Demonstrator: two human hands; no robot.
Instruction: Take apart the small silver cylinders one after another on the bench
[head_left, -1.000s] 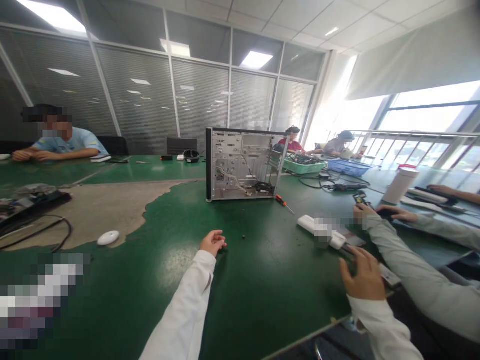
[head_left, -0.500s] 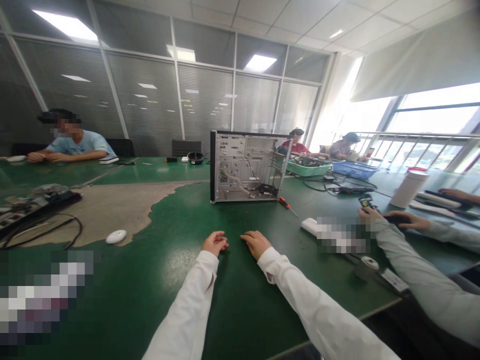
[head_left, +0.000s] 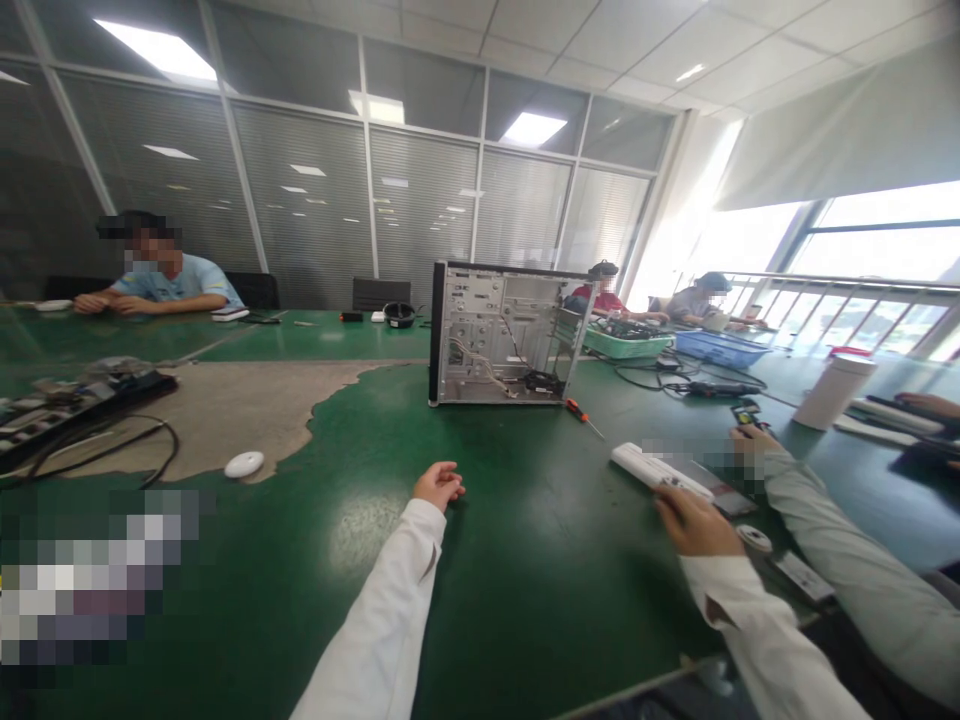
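My left hand [head_left: 440,486] rests on the green table [head_left: 510,600] with its fingers loosely curled and apart, holding nothing. Over to the right, my right hand [head_left: 697,520] reaches to the near end of a white power strip [head_left: 645,468]. Its fingertips are at the strip, and whether they grip it cannot be made out. Beyond my hands an open metal computer case [head_left: 510,335] stands upright, with cables and a dark part inside. A screwdriver [head_left: 577,410] with an orange and black handle lies at the case's lower right corner.
A co-worker's sleeve [head_left: 840,540] and hand lie close to my right arm. Behind are a white bottle [head_left: 834,390], a green basket [head_left: 630,342] and a blue basket [head_left: 716,348]. A white oval object [head_left: 244,465] and a cluttered dark tray [head_left: 90,405] are on the left.
My right hand has moved right, from beside my left hand to the white strip. My left hand stays in place. The view has shifted slightly left.
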